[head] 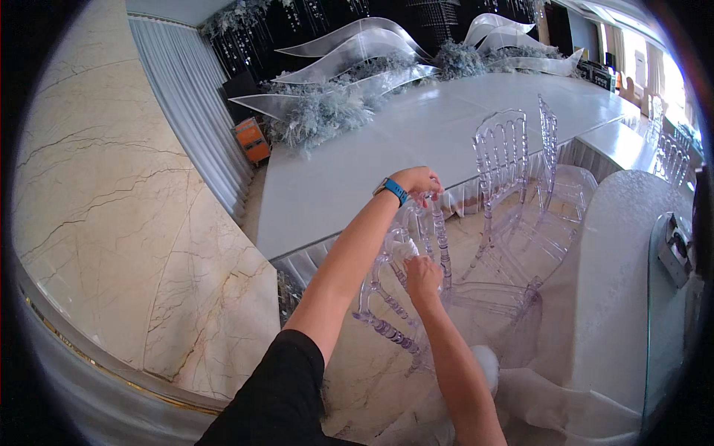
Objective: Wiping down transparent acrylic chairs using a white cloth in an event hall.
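A clear plastic chair [443, 240] with turned spindles in its back stands before me, tilted in this view. At the top of its back, my left hand [417, 183] grips the rail, fingers curled over it. A watch on a blue strap [395, 191] circles that wrist. Lower down, my right hand [424, 274] is closed around a white cloth [406, 248] and presses it among the spindles. The fingers on the cloth's far side are hidden. The chair's seat [491, 292] extends to the right of my right hand.
Two more clear chairs [502, 150] stand just beyond. On the right is a table with a white cloth [605, 267] and a glass top [655, 318]. A low white stage [357, 173] with decorations lies ahead; a marble wall [122, 184] rises at left.
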The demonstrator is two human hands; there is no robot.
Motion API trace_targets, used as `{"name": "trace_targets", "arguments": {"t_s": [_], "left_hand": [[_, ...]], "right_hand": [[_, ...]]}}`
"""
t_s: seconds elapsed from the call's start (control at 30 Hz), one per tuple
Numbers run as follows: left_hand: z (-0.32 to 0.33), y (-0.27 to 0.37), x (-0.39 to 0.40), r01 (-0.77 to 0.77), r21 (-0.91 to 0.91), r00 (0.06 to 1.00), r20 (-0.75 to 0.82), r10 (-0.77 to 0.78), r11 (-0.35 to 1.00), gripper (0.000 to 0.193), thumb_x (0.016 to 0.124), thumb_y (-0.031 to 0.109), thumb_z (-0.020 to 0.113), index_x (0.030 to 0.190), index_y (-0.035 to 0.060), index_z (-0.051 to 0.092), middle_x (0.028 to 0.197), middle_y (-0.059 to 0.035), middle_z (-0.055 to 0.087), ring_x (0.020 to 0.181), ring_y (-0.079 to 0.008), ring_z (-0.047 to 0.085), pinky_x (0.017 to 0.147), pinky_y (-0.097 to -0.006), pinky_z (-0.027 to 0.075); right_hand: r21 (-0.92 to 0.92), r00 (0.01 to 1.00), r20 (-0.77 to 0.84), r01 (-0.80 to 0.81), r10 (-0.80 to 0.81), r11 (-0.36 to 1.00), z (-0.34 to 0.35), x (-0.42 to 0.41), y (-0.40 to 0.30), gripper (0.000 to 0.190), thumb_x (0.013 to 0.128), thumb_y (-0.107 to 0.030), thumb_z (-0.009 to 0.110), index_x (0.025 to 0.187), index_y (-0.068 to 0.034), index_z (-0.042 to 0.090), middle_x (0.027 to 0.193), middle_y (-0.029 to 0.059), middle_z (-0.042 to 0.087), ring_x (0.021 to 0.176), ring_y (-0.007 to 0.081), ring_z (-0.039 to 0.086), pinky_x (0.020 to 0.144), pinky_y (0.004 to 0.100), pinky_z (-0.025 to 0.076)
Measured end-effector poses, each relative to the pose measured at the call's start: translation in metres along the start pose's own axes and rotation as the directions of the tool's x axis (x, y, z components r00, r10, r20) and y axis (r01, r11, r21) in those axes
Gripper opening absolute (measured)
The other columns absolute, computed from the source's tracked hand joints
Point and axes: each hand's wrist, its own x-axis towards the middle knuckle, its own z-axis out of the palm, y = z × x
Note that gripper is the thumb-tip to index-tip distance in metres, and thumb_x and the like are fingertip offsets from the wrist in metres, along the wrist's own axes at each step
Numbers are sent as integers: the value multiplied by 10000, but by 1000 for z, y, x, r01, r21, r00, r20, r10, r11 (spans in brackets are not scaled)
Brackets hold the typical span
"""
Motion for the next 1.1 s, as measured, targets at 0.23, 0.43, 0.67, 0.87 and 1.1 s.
{"name": "trace_targets", "arguments": {"t_s": [0.23,0.43,0.67,0.87,1.1], "left_hand": [[0,-1,-2,36,-62,999,-17,-37,997,308,995,256,591,1177,11,634,1011,-126,731,706,-259,737,599,-345,592],[-1,-3,-2,19,-80,999,-36,-21,997,273,981,241,605,1095,1,666,963,-128,736,713,-272,745,587,-352,591],[2,3,1,51,-65,997,-52,-54,997,270,949,214,612,1105,0,664,986,-131,737,726,-285,747,594,-352,591],[2,3,3,61,-69,997,-40,-64,996,261,937,208,614,1095,8,672,982,-121,735,723,-293,746,571,-344,581],[5,7,5,59,-61,998,-18,-60,996,262,906,223,625,1031,-1,681,981,-116,730,651,-270,725,614,-360,591]], "right_hand": [[14,996,36,85,-86,996,-6,2,10,300,936,-309,640,846,-42,740,897,152,740,793,319,742,675,430,573],[181,989,0,147,-150,972,-21,5,29,334,982,-305,588,830,-34,710,817,192,711,817,388,703,724,501,548],[469,989,-145,67,2,881,-81,25,21,331,939,-271,623,783,20,639,812,265,655,770,462,649,659,523,493],[671,941,190,83,-279,737,-101,27,35,322,883,-269,673,792,38,641,722,221,620,642,320,628,620,454,463],[857,852,147,144,-503,495,-84,17,40,297,828,-252,695,856,44,676,758,182,659,717,274,642,682,414,490]]}}
